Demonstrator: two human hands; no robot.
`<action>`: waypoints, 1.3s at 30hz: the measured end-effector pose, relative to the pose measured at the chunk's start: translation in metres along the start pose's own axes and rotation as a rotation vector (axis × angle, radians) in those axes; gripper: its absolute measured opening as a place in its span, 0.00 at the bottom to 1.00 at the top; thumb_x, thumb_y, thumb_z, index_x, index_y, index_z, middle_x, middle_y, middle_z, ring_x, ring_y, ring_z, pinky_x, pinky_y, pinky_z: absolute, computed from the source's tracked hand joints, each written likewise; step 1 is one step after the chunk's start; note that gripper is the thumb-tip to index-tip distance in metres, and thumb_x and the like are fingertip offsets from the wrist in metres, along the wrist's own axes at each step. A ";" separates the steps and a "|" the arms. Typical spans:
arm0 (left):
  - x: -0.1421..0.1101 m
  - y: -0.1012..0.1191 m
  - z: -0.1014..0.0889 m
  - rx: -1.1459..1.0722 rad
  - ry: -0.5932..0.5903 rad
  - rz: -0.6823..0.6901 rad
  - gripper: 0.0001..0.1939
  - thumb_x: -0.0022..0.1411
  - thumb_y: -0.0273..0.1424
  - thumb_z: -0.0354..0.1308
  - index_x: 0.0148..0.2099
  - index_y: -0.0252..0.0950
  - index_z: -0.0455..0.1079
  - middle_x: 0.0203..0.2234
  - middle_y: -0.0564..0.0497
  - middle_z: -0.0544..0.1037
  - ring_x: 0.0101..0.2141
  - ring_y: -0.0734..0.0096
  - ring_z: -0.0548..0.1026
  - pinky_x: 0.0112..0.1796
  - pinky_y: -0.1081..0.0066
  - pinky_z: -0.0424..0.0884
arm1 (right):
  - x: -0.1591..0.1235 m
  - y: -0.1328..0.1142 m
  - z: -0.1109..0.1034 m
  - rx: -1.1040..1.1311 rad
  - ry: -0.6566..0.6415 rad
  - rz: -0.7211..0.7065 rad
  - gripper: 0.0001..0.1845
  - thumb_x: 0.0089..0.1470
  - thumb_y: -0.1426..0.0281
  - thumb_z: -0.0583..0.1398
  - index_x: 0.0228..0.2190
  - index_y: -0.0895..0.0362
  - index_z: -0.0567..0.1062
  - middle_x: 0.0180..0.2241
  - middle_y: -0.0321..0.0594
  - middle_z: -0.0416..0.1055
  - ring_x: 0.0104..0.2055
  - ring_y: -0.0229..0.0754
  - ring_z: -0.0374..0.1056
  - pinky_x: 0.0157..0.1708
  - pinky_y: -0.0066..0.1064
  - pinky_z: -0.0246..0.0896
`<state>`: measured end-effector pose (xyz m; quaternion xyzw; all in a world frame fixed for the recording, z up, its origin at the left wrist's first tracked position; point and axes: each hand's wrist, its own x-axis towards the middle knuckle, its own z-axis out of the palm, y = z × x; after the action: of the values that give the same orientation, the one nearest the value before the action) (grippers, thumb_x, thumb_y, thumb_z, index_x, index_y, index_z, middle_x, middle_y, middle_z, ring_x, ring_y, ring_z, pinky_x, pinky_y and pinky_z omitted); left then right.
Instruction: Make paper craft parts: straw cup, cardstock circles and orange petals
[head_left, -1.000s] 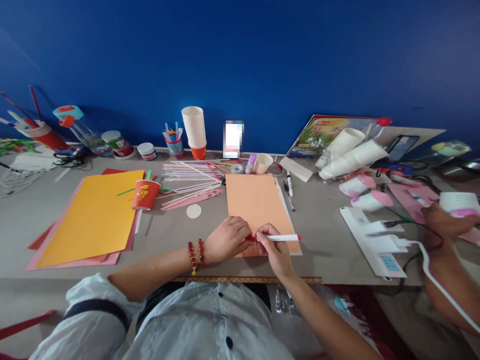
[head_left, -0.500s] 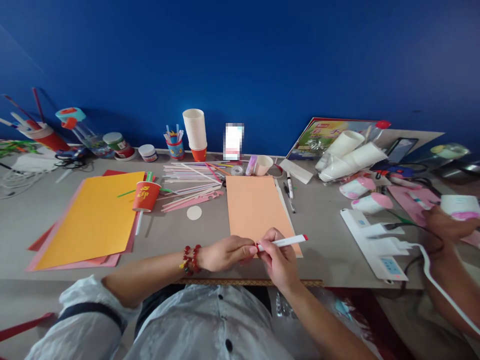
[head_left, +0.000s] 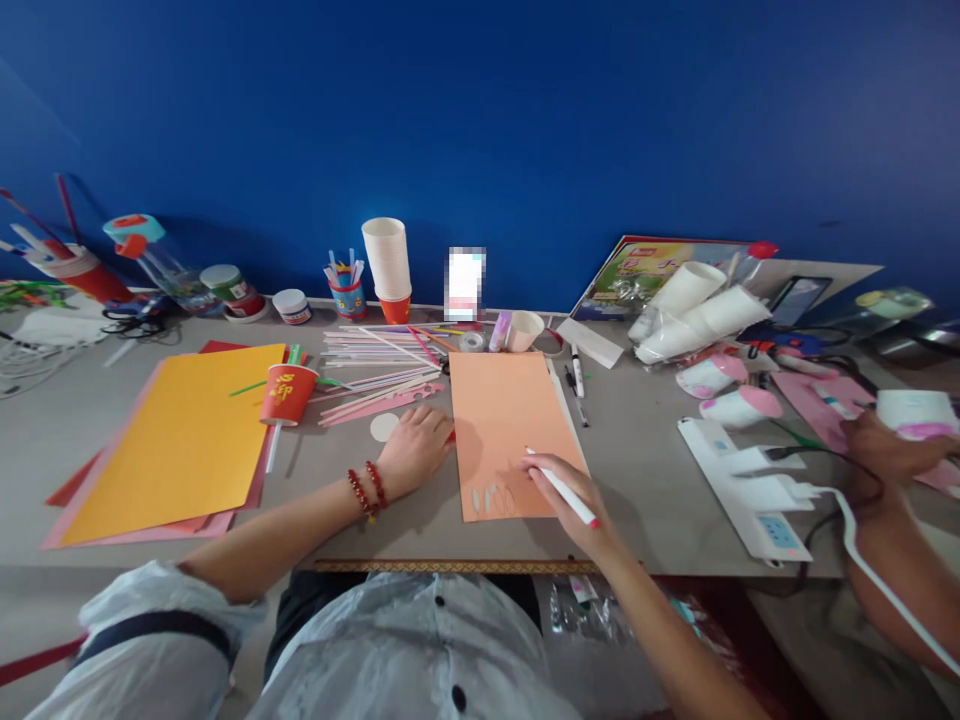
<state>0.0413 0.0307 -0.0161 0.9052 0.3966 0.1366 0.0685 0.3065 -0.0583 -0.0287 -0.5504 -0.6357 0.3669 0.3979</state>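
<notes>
A white marker with a red end (head_left: 568, 492) is gripped in my right hand (head_left: 581, 500), its tip close to the orange paper (head_left: 502, 410). Several small oval outlines (head_left: 493, 500) show along the lower edge of this sheet. My left hand (head_left: 420, 445) rests on the table by the paper's left edge, its fingers closed on a small red cap (head_left: 451, 437). A white paper disc (head_left: 385, 428) lies just behind that hand, partly covered by it.
Left are yellow paper (head_left: 180, 430) and a red paper cup (head_left: 288, 393). Straws (head_left: 375, 350) and stacked white cups (head_left: 387, 255) stand behind. Rightward lie pens (head_left: 577, 375), a power strip (head_left: 742, 490) and another person's hand (head_left: 885, 445) beside a white cup.
My hands have moved apart, with the marker uncapped. The left hand went left and away from me to the paper's edge; the right tilted the marker tip toward the sheet. The ovals are now uncovered.
</notes>
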 end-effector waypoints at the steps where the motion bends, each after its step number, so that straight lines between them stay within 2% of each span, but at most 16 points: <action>1: 0.002 0.000 0.003 0.026 0.025 0.007 0.11 0.69 0.33 0.52 0.47 0.33 0.70 0.46 0.39 0.74 0.48 0.52 0.70 0.46 0.54 0.67 | 0.002 0.005 0.006 -0.035 -0.006 -0.021 0.13 0.64 0.60 0.56 0.42 0.52 0.78 0.43 0.44 0.78 0.48 0.49 0.74 0.50 0.40 0.69; 2: 0.002 0.003 0.005 0.025 0.038 0.052 0.13 0.68 0.34 0.52 0.52 0.34 0.69 0.51 0.38 0.72 0.52 0.51 0.68 0.49 0.54 0.66 | 0.004 0.008 0.009 -0.059 0.002 -0.039 0.14 0.64 0.60 0.56 0.42 0.52 0.78 0.44 0.44 0.78 0.49 0.50 0.73 0.51 0.41 0.68; 4: -0.004 0.012 0.009 -0.029 0.017 0.243 0.18 0.69 0.35 0.52 0.58 0.37 0.66 0.59 0.41 0.68 0.58 0.54 0.64 0.56 0.54 0.61 | 0.007 0.013 0.013 -0.089 0.031 -0.060 0.14 0.65 0.60 0.55 0.44 0.52 0.77 0.45 0.45 0.78 0.49 0.49 0.74 0.52 0.41 0.68; 5: -0.009 0.017 0.011 -0.057 -0.020 0.365 0.19 0.70 0.37 0.51 0.60 0.39 0.65 0.60 0.43 0.68 0.59 0.56 0.63 0.59 0.54 0.58 | 0.008 0.014 0.013 -0.103 0.041 -0.065 0.14 0.65 0.60 0.55 0.44 0.52 0.77 0.45 0.45 0.77 0.49 0.49 0.74 0.52 0.41 0.68; 7: -0.017 0.024 0.016 -0.063 -0.069 0.486 0.21 0.70 0.41 0.51 0.62 0.40 0.64 0.61 0.45 0.68 0.59 0.57 0.64 0.63 0.53 0.53 | 0.007 0.015 0.013 -0.124 0.050 -0.064 0.15 0.65 0.60 0.55 0.45 0.53 0.76 0.46 0.46 0.77 0.50 0.49 0.73 0.52 0.40 0.68; 9: -0.022 0.025 0.020 -0.032 -0.089 0.482 0.21 0.70 0.41 0.51 0.61 0.39 0.65 0.60 0.45 0.70 0.59 0.57 0.65 0.63 0.51 0.53 | 0.006 0.015 0.013 -0.124 0.054 -0.047 0.16 0.65 0.60 0.54 0.46 0.53 0.76 0.47 0.46 0.77 0.50 0.49 0.73 0.52 0.40 0.68; 14: -0.023 0.017 0.021 -0.034 -0.039 0.334 0.17 0.71 0.37 0.49 0.55 0.35 0.70 0.57 0.43 0.73 0.56 0.57 0.69 0.60 0.52 0.59 | 0.004 0.015 0.011 -0.131 0.043 -0.092 0.15 0.66 0.62 0.54 0.46 0.52 0.77 0.46 0.45 0.77 0.49 0.49 0.73 0.51 0.41 0.67; 16: -0.023 0.018 0.020 -0.084 -0.034 0.364 0.17 0.72 0.36 0.48 0.56 0.35 0.69 0.57 0.42 0.73 0.56 0.59 0.70 0.60 0.54 0.61 | 0.003 0.014 0.010 -0.136 0.033 -0.122 0.14 0.65 0.62 0.54 0.45 0.52 0.77 0.44 0.45 0.78 0.47 0.49 0.74 0.49 0.41 0.68; 19: -0.023 0.021 0.021 -0.146 -0.065 0.472 0.18 0.71 0.37 0.50 0.58 0.36 0.68 0.57 0.42 0.73 0.57 0.59 0.69 0.60 0.55 0.62 | -0.002 0.010 0.009 -0.053 0.082 -0.071 0.11 0.62 0.61 0.56 0.42 0.53 0.74 0.35 0.43 0.77 0.35 0.46 0.74 0.35 0.36 0.70; 22: -0.023 0.022 0.024 -0.158 -0.070 0.501 0.17 0.70 0.39 0.51 0.55 0.37 0.69 0.57 0.41 0.73 0.58 0.57 0.68 0.59 0.54 0.63 | -0.007 0.005 0.012 0.100 0.085 0.038 0.08 0.60 0.61 0.58 0.35 0.52 0.68 0.24 0.36 0.72 0.24 0.40 0.69 0.22 0.29 0.62; 26: -0.023 0.020 0.025 -0.134 -0.062 0.508 0.16 0.70 0.39 0.50 0.52 0.37 0.71 0.56 0.40 0.73 0.58 0.55 0.69 0.59 0.53 0.64 | -0.007 -0.001 0.022 0.132 -0.044 0.050 0.10 0.58 0.64 0.59 0.27 0.53 0.66 0.20 0.33 0.69 0.21 0.38 0.65 0.21 0.28 0.58; 31: -0.023 0.019 0.023 -0.124 -0.071 0.512 0.15 0.70 0.40 0.51 0.52 0.38 0.71 0.57 0.41 0.72 0.58 0.56 0.68 0.58 0.53 0.64 | -0.004 -0.001 0.030 0.005 0.009 -0.063 0.11 0.55 0.69 0.59 0.22 0.53 0.65 0.17 0.30 0.62 0.19 0.36 0.57 0.20 0.28 0.51; 39: -0.023 0.019 0.023 -0.136 -0.065 0.502 0.14 0.70 0.39 0.52 0.52 0.40 0.72 0.57 0.42 0.73 0.59 0.56 0.68 0.58 0.53 0.64 | -0.005 -0.001 0.030 -0.016 0.004 -0.070 0.11 0.54 0.68 0.59 0.21 0.53 0.66 0.18 0.31 0.64 0.20 0.36 0.57 0.21 0.28 0.52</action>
<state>0.0466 0.0009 -0.0379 0.9725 0.1469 0.1463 0.1058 0.2795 -0.0640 -0.0408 -0.5318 -0.6568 0.3466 0.4071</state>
